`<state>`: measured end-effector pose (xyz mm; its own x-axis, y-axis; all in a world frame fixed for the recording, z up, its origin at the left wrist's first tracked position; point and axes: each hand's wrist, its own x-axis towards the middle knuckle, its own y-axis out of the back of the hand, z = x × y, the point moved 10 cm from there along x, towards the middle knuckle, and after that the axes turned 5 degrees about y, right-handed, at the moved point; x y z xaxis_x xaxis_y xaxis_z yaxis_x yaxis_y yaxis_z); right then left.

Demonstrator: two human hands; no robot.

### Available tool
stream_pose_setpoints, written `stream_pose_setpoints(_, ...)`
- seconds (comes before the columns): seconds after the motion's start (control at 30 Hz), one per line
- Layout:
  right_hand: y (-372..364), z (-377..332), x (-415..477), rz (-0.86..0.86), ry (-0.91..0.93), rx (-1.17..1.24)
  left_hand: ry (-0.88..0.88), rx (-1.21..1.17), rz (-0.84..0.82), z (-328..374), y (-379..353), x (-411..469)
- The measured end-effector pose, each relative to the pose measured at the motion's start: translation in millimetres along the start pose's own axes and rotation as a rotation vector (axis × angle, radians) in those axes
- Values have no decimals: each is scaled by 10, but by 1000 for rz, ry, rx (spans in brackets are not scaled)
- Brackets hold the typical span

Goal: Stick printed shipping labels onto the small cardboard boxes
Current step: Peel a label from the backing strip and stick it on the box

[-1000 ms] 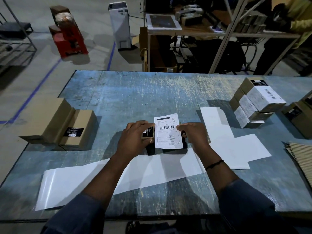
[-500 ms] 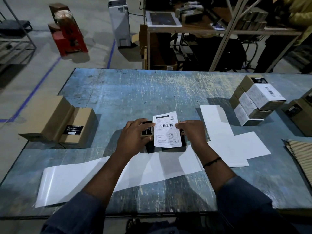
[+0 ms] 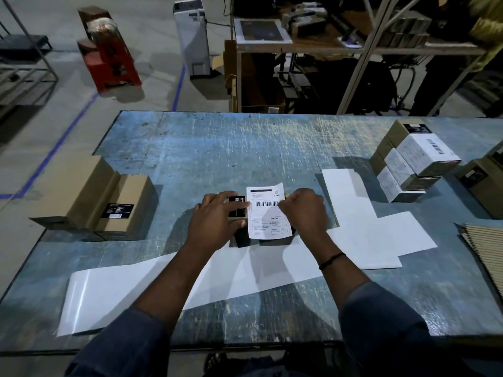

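A small cardboard box [image 3: 236, 210] with a black sticker sits mid-table, mostly covered by a white shipping label [image 3: 268, 213] with a barcode. The label lies over the box top and hangs past its near edge. My left hand [image 3: 217, 221] holds the box's left end, fingers across the top and thumb on the near side, with the index fingertip touching the label's left edge. My right hand [image 3: 304, 213] is curled at the label's right edge and pinches it.
Two plain brown boxes [image 3: 89, 194] stand at the left of the blue table [image 3: 217, 148]. A stack of labelled boxes [image 3: 413, 161] and another box [image 3: 484, 183] stand at the right. White backing sheets [image 3: 375, 227] and a long strip [image 3: 136, 289] lie near me. Corrugated sheets [image 3: 487, 246] sit at the right edge.
The label has come down flatter onto the box. My left index finger has slid to the label's left edge, and both hands have stayed at the box.
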<state>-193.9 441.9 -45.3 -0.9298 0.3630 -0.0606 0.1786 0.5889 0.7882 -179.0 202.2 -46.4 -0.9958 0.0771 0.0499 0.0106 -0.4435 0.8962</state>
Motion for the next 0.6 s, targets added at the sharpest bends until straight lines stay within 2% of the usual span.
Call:
stream_pose_setpoints(0.1, -4, 90, 65, -14, -7, 31, -1, -4, -4, 7, 1, -2)
stream_pose_setpoints(0.23, -79, 291, 184, -76, -3, 222, -4, 11, -26, 0, 5, 3)
stream_pose_setpoints(0.3, -41, 280, 193, -36, 61, 190, 20, -38, -28, -5, 46, 31)
stream_pose_setpoints(0.4, 6, -118, 103, 80, 420, -163, 35, -29, 13, 83, 105, 130)
stream_pose_setpoints(0.5, -127, -529, -122, 89, 806, -363, -15, 39, 29, 249, 43, 221)
stream_pose_setpoints(0.6, -200, -549, -163, 61, 939, -418, -45, 97, 22, 315, -8, 266)
